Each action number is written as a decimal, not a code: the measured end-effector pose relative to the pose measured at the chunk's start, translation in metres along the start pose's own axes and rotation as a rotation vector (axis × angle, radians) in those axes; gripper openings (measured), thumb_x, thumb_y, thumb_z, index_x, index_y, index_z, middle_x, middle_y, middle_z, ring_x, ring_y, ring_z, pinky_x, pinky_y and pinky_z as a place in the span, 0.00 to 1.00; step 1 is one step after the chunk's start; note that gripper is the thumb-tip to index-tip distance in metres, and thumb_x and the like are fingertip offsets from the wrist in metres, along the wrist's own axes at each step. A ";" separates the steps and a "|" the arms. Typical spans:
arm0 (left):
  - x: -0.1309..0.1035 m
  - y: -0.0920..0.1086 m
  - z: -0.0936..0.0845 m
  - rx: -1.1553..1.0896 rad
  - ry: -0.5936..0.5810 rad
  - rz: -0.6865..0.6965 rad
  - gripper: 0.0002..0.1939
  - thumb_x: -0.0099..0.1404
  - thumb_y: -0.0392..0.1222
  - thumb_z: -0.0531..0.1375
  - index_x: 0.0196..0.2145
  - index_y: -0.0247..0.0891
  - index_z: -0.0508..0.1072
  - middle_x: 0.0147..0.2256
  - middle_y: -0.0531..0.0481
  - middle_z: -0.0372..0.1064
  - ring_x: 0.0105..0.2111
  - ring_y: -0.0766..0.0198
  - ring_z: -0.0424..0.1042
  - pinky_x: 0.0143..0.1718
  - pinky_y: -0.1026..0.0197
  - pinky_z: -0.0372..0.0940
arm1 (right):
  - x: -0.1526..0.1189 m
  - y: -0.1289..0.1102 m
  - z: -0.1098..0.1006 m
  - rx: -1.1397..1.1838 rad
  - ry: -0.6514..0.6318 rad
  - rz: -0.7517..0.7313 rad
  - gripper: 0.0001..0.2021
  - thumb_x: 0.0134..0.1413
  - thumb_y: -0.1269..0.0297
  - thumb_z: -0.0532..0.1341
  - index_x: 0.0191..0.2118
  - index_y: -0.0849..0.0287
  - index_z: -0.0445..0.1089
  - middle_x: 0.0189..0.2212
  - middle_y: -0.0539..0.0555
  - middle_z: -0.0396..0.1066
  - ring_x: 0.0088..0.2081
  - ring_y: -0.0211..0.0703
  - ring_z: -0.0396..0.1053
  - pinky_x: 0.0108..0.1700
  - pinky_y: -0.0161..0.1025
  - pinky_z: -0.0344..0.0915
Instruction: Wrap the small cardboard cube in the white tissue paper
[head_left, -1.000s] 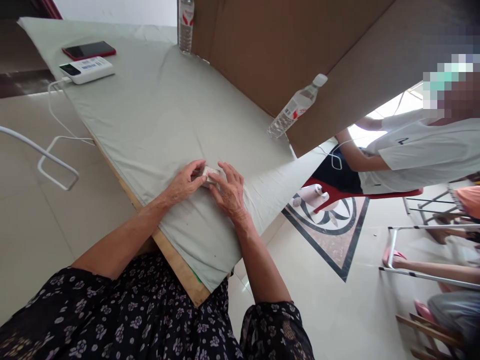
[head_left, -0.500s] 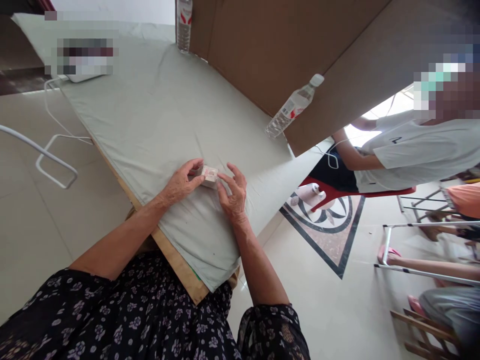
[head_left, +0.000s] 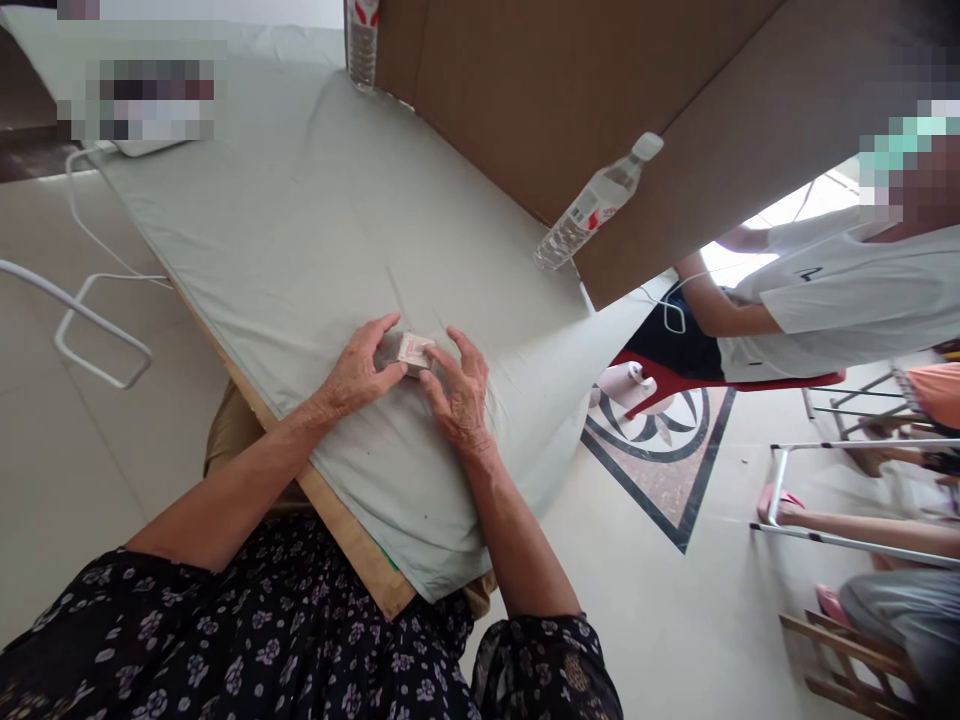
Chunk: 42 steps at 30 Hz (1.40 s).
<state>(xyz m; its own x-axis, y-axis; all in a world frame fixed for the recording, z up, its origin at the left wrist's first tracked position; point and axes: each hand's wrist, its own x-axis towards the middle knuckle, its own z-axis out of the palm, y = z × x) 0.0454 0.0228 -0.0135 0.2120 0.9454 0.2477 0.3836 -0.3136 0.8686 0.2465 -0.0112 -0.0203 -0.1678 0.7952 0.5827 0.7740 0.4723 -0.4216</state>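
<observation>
Small pale block [head_left: 414, 352] on the cloth [head_left: 300, 250], between both hands: I judge the handling under way, no finished result showing, what is left unclear from here

On my feed the left hand [head_left: 355, 370] has thumb and fingers spread towards the block's left end, thumb tip at its near corner; the right hand [head_left: 462, 396] reaches its index over the top, thumb by the near edge, whether pinching I cannot tell

Wood-edged table [head_left: 360, 545], pale cloth [head_left: 300, 220] over it, small box [head_left: 415, 350], two clear bottles [head_left: 592, 208], brown cardboard panel [head_left: 517, 100]
</observation>
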 end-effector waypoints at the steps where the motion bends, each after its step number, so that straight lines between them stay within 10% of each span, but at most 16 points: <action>1: 0.000 0.001 0.000 0.012 -0.004 -0.001 0.37 0.61 0.46 0.62 0.67 0.35 0.65 0.64 0.35 0.68 0.63 0.46 0.68 0.65 0.41 0.65 | 0.001 -0.001 0.001 -0.033 -0.011 -0.014 0.15 0.70 0.56 0.60 0.57 0.49 0.73 0.66 0.59 0.65 0.66 0.54 0.64 0.65 0.55 0.64; 9: -0.002 0.001 0.000 0.007 -0.006 -0.016 0.36 0.62 0.44 0.62 0.67 0.36 0.65 0.60 0.38 0.72 0.61 0.48 0.71 0.66 0.43 0.65 | 0.002 -0.004 0.001 -0.061 -0.116 0.028 0.13 0.68 0.62 0.60 0.54 0.47 0.75 0.67 0.59 0.65 0.68 0.59 0.62 0.66 0.59 0.59; 15: -0.002 0.002 0.000 0.010 0.009 -0.004 0.36 0.61 0.45 0.62 0.65 0.35 0.66 0.61 0.36 0.71 0.61 0.47 0.71 0.63 0.43 0.67 | -0.002 0.004 -0.002 0.024 0.066 0.106 0.13 0.70 0.59 0.57 0.53 0.50 0.75 0.65 0.61 0.67 0.66 0.57 0.66 0.65 0.62 0.64; 26: -0.002 -0.001 0.004 0.095 -0.032 0.049 0.43 0.59 0.43 0.63 0.70 0.35 0.58 0.66 0.33 0.64 0.66 0.43 0.64 0.67 0.39 0.61 | 0.005 0.026 0.005 0.248 -0.176 0.170 0.44 0.61 0.48 0.66 0.75 0.53 0.46 0.72 0.66 0.57 0.71 0.59 0.60 0.69 0.60 0.61; 42: 0.000 -0.001 0.004 0.081 -0.009 0.091 0.42 0.54 0.40 0.59 0.67 0.31 0.63 0.54 0.37 0.72 0.56 0.48 0.72 0.62 0.44 0.67 | 0.010 0.025 0.011 0.298 -0.223 0.180 0.38 0.56 0.50 0.70 0.69 0.54 0.62 0.55 0.62 0.77 0.56 0.51 0.76 0.61 0.50 0.68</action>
<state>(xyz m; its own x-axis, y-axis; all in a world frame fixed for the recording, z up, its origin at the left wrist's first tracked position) 0.0485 0.0230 -0.0160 0.2576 0.9118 0.3198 0.4333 -0.4048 0.8052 0.2576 0.0124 -0.0324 -0.1996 0.9225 0.3302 0.5979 0.3817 -0.7049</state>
